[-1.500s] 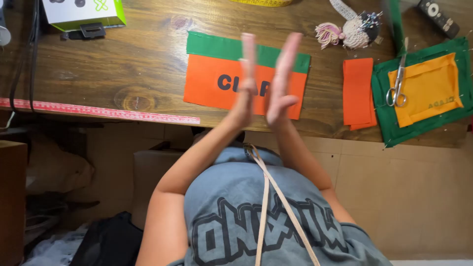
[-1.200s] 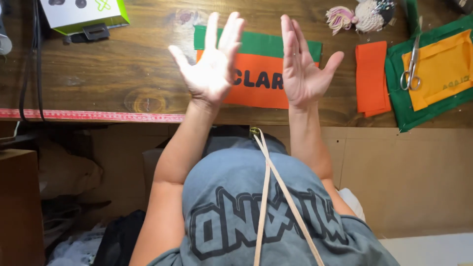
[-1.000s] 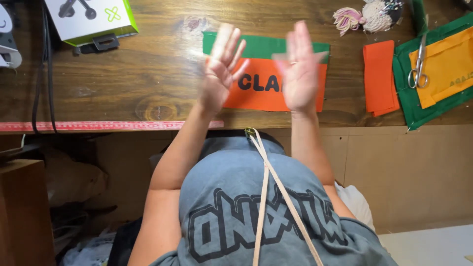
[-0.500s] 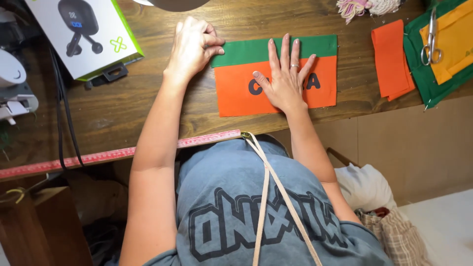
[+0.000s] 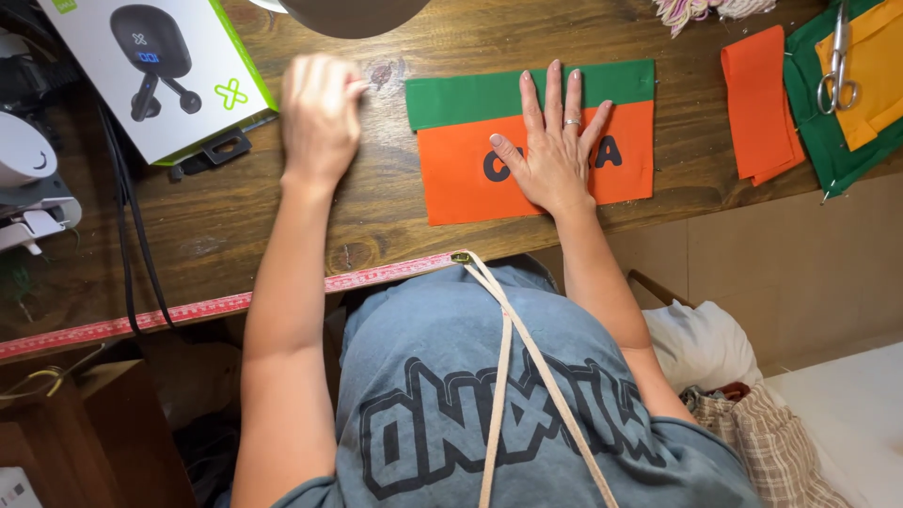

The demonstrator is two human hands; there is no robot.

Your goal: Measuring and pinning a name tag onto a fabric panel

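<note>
Wooden counter [image 5: 395, 216] fills the upper view, w/ a red measuring tape [image 5: 226, 306] running along its near edge. On it, centre-right, lies the orange-and-green felt panel [image 5: 470, 169]: green band at the far edge, orange below w/ dark cut-out letters, partly covered. Right hand [image 5: 555, 150] lies flat on the orange part, fingers spread, palm down, pressing the felt, grip wide & holding nothing. Left hand [image 5: 322, 115] is just left of the panel, over bare wood, blurred; fingers curled into a loose fist, grip narrow, can't tell if anything's in it. Far left: white-and-green earbuds box [image 5: 160, 71], black cable [image 5: 132, 216] beside it. Far right: folded orange felt strips [image 5: 760, 103], then a green felt piece [image 5: 828, 141] w/ yellow felt [image 5: 870, 71] on top & scissors [image 5: 835, 61] lying across it. Yarn tassel [image 5: 696, 11] at top edge.
</note>
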